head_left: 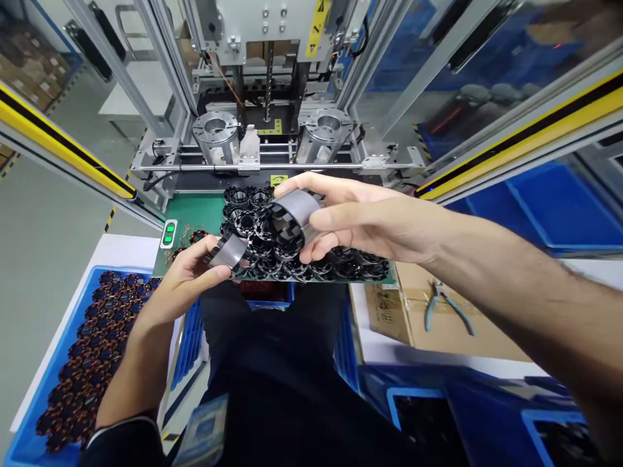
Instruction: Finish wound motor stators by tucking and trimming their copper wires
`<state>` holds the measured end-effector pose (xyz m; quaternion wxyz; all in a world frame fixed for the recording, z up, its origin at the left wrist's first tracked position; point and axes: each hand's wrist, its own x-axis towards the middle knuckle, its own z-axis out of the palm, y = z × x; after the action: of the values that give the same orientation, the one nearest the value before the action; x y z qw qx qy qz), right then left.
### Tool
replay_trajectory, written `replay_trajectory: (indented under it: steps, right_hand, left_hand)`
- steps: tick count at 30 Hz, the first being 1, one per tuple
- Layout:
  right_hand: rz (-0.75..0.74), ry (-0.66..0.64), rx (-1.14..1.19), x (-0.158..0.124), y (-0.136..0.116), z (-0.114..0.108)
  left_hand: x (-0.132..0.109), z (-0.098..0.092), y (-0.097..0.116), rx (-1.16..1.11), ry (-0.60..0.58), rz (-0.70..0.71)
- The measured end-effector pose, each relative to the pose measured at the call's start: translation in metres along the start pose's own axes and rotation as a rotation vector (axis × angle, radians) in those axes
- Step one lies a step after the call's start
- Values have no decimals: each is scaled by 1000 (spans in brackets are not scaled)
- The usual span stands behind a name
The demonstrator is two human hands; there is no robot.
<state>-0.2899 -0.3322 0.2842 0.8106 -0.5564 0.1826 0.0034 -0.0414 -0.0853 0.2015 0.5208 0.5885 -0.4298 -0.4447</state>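
My right hand (360, 211) grips a motor stator core (304, 211), a grey metal ring with black slotted plastic inside. It is held tilted above the work surface, its open end facing left and down. Lower and to the left, my left hand (187, 275) has its thumb and fingers around a second stator core (232, 251), also grey with black plastic edges. The two cores are apart. Below and behind them, many similar black-lined cores (246, 222) stand packed together on a green mat (195, 206).
Two metal cylindrical fixtures (217, 133) stand on the machine behind the mat. A switch box (169, 233) with green buttons sits at the mat's left. Copper-wound stators fill a blue tray (97, 269) at left. Pliers (437, 298) lie on cardboard at right. Yellow-striped frame rails (63, 139) flank the machine.
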Motion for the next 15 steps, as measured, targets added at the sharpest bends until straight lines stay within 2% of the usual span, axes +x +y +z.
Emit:
replay_trajectory:
  steps: [2, 5, 7, 10, 13, 15]
  right_hand:
    - [-42, 25, -39, -5, -5, -13]
    - [-133, 171, -230, -2, -22, -47]
    - [-197, 342, -457, 9, -40, -82]
    - [-282, 663, -931, 37, -66, -141]
    - [-218, 834, -1228, 73, -82, -191]
    - [-133, 851, -1336, 95, -86, -213]
  left_hand:
    - [3, 6, -6, -23, 20, -12]
    - [6, 13, -19, -50, 127, -35]
    - [4, 17, -26, -111, 214, -87]
    - [-4, 24, -32, -215, 328, -142]
    - [-18, 23, -40, -228, 410, -147]
    - [-25, 16, -47, -224, 410, -161]
